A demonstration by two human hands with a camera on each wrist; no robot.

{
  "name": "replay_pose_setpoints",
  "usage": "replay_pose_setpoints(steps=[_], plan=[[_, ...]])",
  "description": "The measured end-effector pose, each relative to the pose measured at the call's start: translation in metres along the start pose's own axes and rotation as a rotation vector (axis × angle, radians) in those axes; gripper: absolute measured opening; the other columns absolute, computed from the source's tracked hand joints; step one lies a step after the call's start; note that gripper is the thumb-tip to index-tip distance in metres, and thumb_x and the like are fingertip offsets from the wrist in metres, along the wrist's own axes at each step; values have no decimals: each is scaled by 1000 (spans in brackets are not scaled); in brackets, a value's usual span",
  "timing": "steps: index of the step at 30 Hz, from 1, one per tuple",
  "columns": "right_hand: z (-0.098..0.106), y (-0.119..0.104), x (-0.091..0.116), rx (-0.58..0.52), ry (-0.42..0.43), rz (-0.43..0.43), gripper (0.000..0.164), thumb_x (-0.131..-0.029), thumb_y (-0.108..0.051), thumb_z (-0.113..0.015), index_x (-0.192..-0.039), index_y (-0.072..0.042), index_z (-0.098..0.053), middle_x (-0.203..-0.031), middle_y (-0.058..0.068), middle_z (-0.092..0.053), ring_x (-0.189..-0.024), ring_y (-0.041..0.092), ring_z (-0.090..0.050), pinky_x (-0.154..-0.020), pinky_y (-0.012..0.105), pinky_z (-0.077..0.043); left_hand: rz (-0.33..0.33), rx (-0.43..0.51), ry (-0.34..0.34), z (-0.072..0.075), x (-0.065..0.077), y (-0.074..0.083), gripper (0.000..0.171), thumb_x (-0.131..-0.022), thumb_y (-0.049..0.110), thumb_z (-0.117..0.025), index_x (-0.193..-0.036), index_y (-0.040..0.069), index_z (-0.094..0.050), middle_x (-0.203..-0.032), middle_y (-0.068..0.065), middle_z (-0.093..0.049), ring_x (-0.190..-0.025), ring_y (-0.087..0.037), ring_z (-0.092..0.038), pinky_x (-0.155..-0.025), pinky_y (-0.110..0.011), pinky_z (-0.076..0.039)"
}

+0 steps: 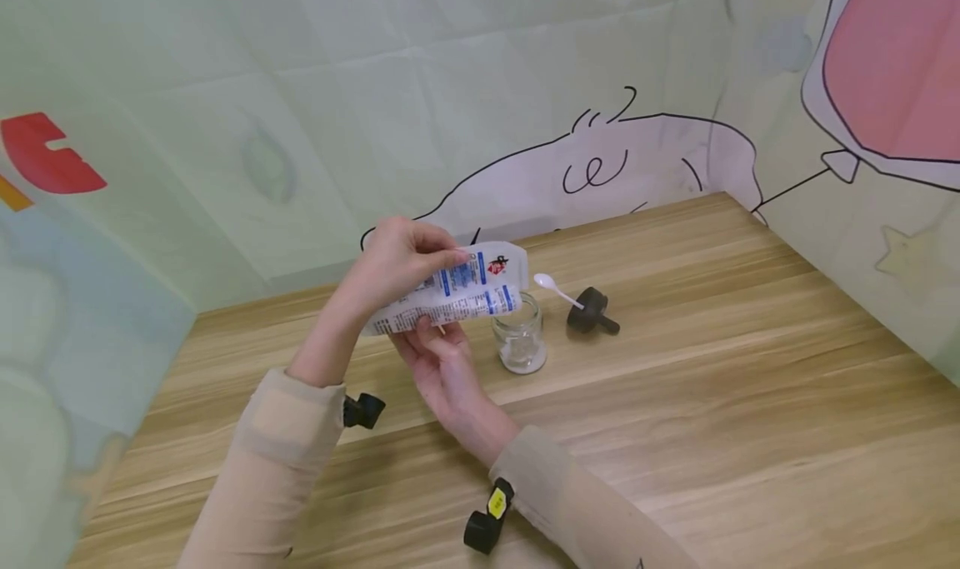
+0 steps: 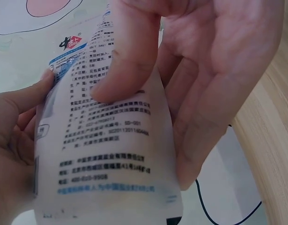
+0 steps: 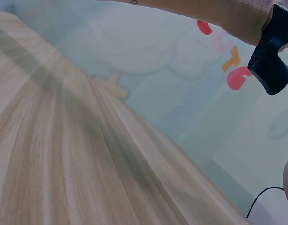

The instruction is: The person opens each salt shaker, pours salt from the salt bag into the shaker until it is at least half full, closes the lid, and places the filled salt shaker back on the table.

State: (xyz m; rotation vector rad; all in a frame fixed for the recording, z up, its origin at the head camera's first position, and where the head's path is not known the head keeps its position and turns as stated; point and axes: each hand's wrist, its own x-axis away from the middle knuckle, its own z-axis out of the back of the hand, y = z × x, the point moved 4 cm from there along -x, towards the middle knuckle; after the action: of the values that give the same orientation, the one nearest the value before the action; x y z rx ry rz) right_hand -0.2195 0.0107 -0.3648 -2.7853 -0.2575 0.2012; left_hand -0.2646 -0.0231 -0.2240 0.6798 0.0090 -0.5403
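Note:
A white salt bag (image 1: 468,302) with blue and black print is held tilted, folded lengthwise, its right end beside and above the mouth of a glass jar (image 1: 519,336). My left hand (image 1: 397,265) grips the bag's upper edge, thumb on the printed face near the red logo. From below, my right hand (image 1: 450,381) holds the lower side. In the left wrist view the right thumb presses on the text of the bag (image 2: 106,154), and the fingers lie behind it. White matter shows at the jar's bottom. The right wrist view does not show the bag.
Right of the jar lies a black lid (image 1: 590,312) with a handle-like stub, and a white spoon (image 1: 555,288) leans on it. The wooden table (image 1: 712,369) meets a printed cloth backdrop (image 1: 337,136) behind and at the sides. A small black camera sits on each wrist.

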Motion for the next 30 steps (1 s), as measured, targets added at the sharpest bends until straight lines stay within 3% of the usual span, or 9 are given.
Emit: replay_pose_setpoints(steps=[30], plan=[[-2,0,0,-52,38,-12,44,-97,-3,-47,-139,-14,-43,-135,5,-52,-128,22,-53,-110,35,-41,21,-52,-42,-3,-1,2,16,-90,24,-68,-91,11,-76,-87,-6,-75,-75,-18,-61,-68,-28,-47]])
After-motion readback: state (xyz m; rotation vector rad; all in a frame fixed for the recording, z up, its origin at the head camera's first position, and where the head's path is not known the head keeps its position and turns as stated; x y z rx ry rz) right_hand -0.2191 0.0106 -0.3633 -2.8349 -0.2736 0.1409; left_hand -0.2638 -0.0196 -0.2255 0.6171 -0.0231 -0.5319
